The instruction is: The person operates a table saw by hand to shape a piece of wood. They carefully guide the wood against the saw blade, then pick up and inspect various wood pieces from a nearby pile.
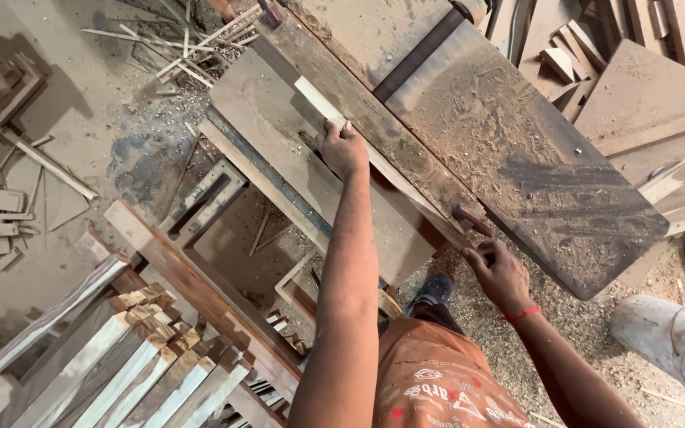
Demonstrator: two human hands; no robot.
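The left hand (343,148) reaches out on a straight arm, fingers closed on the near end of a pale wood strip (319,101) lying on the dusty desk (517,150). The right hand (499,273) grips the desk's near edge beside a small dark handle (469,219). Stacked wood strips (136,357) and sawdust cover the floor (97,103).

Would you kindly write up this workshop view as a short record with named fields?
Setting: woodworking shop, sawdust-covered floor
Machine: dusty saw table with a long fence
Left hand: stretched forward, gripping the near end of a pale wooden strip on the table
Right hand: at the table's near edge, beside a small reddish handle
Stock: stacked wooden bars at lower left
Other: grey cylindrical bin at lower right, offcuts at upper right
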